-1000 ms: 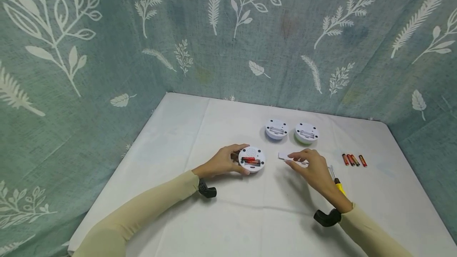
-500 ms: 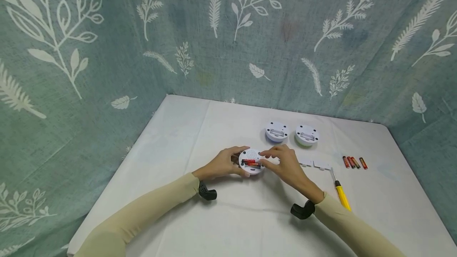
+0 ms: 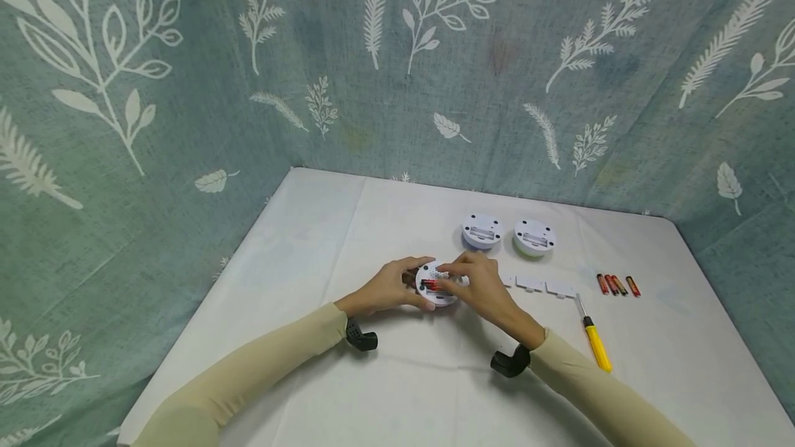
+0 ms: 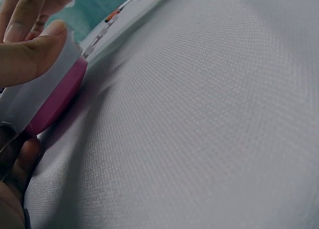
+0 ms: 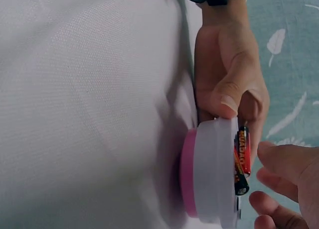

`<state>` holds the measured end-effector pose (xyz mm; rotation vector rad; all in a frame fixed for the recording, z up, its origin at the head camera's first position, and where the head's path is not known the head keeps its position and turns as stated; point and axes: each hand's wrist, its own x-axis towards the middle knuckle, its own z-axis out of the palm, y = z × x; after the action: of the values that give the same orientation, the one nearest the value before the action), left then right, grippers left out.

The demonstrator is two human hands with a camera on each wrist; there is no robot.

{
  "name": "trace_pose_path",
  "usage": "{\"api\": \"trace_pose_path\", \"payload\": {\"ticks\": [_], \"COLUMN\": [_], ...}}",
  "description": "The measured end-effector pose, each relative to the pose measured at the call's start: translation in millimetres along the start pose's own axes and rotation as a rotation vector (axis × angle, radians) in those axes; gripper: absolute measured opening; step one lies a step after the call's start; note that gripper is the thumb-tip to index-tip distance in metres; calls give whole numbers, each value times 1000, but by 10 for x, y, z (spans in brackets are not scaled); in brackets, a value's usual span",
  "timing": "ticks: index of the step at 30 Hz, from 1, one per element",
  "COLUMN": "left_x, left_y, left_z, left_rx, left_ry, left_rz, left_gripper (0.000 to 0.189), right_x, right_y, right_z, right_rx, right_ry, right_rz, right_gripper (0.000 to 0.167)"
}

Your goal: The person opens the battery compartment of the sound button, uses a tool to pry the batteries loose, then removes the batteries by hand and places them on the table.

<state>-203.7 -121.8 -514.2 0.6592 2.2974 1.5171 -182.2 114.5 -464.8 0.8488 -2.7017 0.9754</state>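
A round white device with a pink side (image 5: 209, 174) lies with its battery bay facing up in the head view. My left hand (image 3: 388, 286) grips its left side, the thumb curled along the near rim. Two red-and-black batteries (image 5: 242, 154) lie in the bay, one tilted and standing proud. Over the device's right side is my right hand (image 3: 481, 288), its bent fingertips (image 5: 266, 152) close beside the batteries. In the right wrist view a small gap shows between fingertips and batteries. The pink side (image 4: 60, 99) also shows in the left wrist view.
Two similar devices, one bluish (image 3: 482, 232) and one green-edged (image 3: 534, 238), sit upside down behind. White battery covers (image 3: 530, 284) lie in a row to the right, beside a yellow-handled screwdriver (image 3: 596, 345). Several loose batteries (image 3: 611, 285) lie farther right.
My right hand has left the white cover beside the others and moved left over the device. My left hand keeps its grip in the same place.
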Motion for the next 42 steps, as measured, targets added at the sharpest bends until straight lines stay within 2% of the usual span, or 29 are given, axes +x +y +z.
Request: {"api": "trace_pose_path", "payload": {"ticks": [12, 22, 32, 42], "left_x": [-2, 7, 7, 6], "left_y": [-10, -16, -1, -8], "left_z": [12, 12, 2, 18], "left_rx": [21, -10, 4, 15], "left_ry": [16, 10, 17, 29], "left_rz": [-6, 1, -24, -41], "left_gripper": [97, 96, 97, 97], "right_x": [11, 11, -29, -125], "right_y": [-14, -9, 47, 290], "right_z": [101, 91, -117, -468], "right_rx": [-20, -14, -32, -68], "right_ry": [2, 35, 58, 191], "right_rz": [10, -13, -7, -5], "right_gripper": [12, 12, 12, 9]}}
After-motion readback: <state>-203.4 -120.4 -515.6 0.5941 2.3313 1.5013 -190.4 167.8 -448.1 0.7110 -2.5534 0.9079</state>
